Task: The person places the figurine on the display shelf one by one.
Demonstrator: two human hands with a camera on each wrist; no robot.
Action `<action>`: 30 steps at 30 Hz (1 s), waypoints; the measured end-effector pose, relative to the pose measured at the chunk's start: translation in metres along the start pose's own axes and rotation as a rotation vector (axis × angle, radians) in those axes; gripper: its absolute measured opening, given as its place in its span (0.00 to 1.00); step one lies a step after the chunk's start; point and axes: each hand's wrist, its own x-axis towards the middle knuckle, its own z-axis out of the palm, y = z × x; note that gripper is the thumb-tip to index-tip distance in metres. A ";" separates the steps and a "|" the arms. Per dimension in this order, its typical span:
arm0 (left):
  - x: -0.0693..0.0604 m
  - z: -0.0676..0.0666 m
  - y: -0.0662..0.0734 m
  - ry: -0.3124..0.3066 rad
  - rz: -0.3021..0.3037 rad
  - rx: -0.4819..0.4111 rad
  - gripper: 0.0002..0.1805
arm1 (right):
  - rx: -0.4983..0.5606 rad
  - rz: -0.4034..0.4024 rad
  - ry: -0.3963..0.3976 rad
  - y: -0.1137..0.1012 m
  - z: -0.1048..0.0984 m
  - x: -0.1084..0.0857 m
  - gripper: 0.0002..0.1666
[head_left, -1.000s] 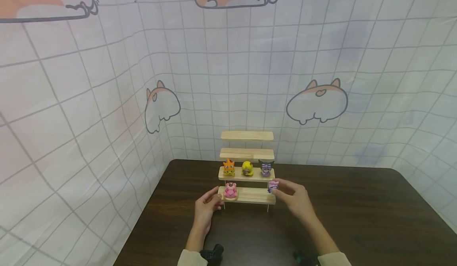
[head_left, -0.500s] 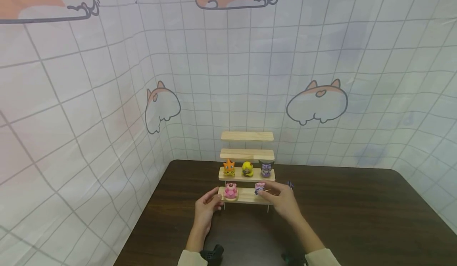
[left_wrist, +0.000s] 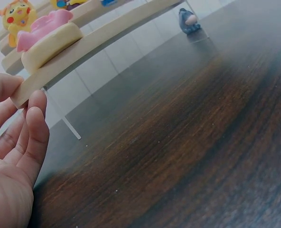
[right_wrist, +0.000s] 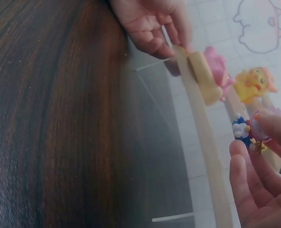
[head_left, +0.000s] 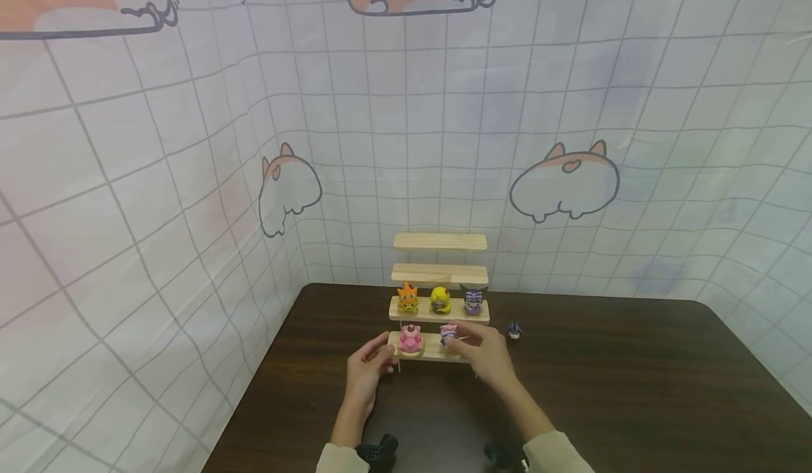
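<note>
My left hand (head_left: 364,373) pinches the left end of the lowest shelf of a stepped wooden display stand (head_left: 439,273); in the left wrist view the thumb is above the board and fingers below. My right hand (head_left: 487,354) pinches a small pink, white and blue figurine (right_wrist: 241,129) by its sides, over the middle of that lowest shelf. Whether its base touches the wood cannot be seen clearly. To its left sits a pink bear figurine (head_left: 410,340) on a cream round base. The right hand hides the shelf's right end.
On the second step stand an orange-and-yellow figurine (head_left: 408,298), a yellow one (head_left: 440,300) and a purple one with dark ears (head_left: 473,300). A dark blue donkey figurine (left_wrist: 189,22) stands on the brown table (head_left: 634,374), right of the stand. A grid-patterned curtain (head_left: 406,120) hangs behind.
My right hand has moved left with the pink and blue figurine, from the shelf's right end to its middle. The dark blue figurine has come into sight. The left hand keeps its place.
</note>
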 end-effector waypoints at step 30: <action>-0.001 0.001 0.000 -0.001 0.012 0.011 0.24 | -0.112 0.011 0.062 0.007 0.019 0.000 0.21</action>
